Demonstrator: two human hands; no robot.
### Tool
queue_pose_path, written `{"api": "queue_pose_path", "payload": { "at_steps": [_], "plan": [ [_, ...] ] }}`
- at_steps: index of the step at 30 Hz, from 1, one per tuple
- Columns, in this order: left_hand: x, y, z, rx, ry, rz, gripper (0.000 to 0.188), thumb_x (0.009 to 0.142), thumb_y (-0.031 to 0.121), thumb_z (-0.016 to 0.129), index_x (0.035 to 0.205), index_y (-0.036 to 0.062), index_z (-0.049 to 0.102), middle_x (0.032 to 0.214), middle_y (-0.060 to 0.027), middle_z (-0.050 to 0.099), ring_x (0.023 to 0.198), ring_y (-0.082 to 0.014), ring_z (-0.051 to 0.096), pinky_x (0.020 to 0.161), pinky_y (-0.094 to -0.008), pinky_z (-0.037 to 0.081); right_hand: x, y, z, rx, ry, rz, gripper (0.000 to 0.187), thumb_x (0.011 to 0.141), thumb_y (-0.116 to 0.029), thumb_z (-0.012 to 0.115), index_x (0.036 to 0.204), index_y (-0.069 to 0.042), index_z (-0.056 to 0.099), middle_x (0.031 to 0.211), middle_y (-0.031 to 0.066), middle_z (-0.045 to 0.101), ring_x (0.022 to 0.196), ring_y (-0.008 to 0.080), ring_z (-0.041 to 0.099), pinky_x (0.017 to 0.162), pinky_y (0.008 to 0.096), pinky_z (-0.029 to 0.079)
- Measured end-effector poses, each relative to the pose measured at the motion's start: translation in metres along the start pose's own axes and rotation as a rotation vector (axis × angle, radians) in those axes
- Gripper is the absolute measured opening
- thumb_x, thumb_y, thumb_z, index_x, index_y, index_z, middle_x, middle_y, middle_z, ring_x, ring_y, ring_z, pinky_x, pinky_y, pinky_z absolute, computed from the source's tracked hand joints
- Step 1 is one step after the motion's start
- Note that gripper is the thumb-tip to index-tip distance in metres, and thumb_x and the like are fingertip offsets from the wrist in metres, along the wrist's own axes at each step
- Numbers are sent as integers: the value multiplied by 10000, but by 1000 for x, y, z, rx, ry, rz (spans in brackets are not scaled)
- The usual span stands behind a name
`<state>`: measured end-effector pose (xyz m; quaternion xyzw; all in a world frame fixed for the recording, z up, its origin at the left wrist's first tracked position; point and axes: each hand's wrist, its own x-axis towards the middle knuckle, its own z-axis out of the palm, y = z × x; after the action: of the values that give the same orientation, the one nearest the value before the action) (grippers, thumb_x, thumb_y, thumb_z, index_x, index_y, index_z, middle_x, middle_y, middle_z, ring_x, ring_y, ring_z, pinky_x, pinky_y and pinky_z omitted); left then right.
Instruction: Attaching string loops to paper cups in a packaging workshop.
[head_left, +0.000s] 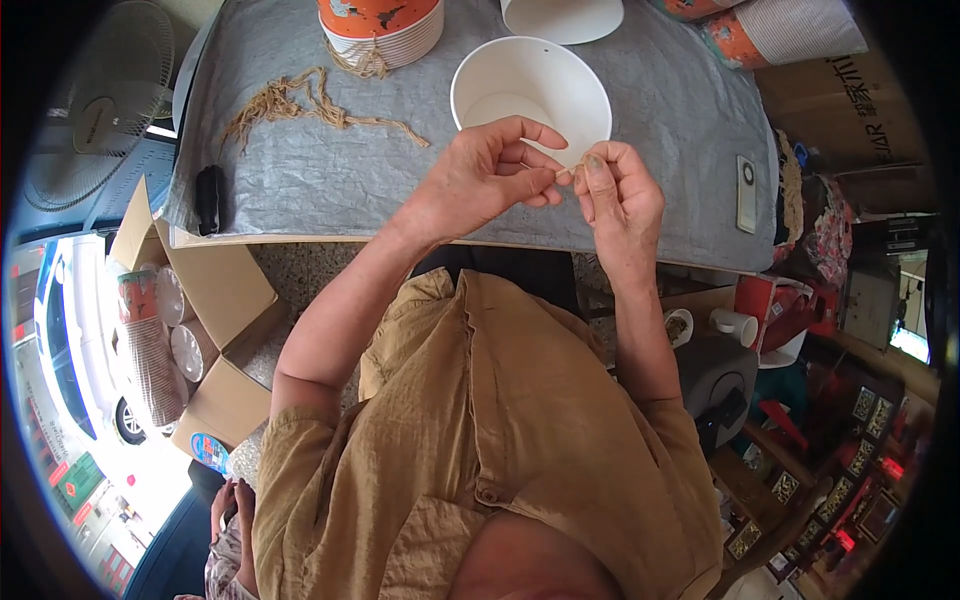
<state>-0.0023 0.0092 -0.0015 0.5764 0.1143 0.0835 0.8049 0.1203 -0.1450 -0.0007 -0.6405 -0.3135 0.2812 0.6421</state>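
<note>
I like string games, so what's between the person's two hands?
The head view shows a short bit of thin, pale strand there, running between the fingertips of the left hand and the right hand.

1. The white bucket (530, 85) is looking smooth, perhaps of coated paper.
2. The cord bundle (275, 104) is looking rough, fibrous and matt.
3. The grey table cover (330, 185) is showing a crinkled, dull sheen.
4. The carton (215, 300) is showing matt cardboard.
5. The shirt (560, 400) is showing creased, matt cloth.
</note>
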Motion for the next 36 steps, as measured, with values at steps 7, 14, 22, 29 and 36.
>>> {"api": "queue_pose_path", "payload": {
  "at_steps": [7,14,22,29,36],
  "plan": [
    [0,3,7,33,21,46,211,979,37,658,1171,-49,645,979,-89,736,886,-118,706,823,-262,594,2,-11,1,-88,6,-101,129,1048,-117,588,1037,7,623,845,5,636,746,47,549,636,197,445],
    [4,-4,7,101,113,168,144,963,116,724,968,-29,728,880,-30,726,808,-86,691,718,-249,589,2,-26,-12,-181,11,-85,139,1002,-115,666,1038,20,663,804,-21,625,699,36,533,623,201,440],
    [-2,15,5,607,107,356,91,920,88,706,969,12,713,917,-44,743,831,-131,713,703,-285,611,-1,-25,-21,-189,-92,-108,120,985,-109,688,954,6,684,765,-69,575,676,-1,472,590,180,378],
    [-10,15,11,820,204,461,53,881,85,698,932,75,688,1018,-24,757,857,-209,738,685,-322,610,-5,-35,-21,-12,17,-153,110,985,-107,685,980,3,682,789,-37,601,664,13,482,575,182,371],
    [-17,-11,0,1004,230,518,78,891,129,722,958,89,715,1077,-25,761,775,-168,715,566,-297,551,-13,-54,-35,215,162,-278,124,980,-111,684,1013,5,660,755,-11,565,615,41,442,530,192,323]
  ]
}}
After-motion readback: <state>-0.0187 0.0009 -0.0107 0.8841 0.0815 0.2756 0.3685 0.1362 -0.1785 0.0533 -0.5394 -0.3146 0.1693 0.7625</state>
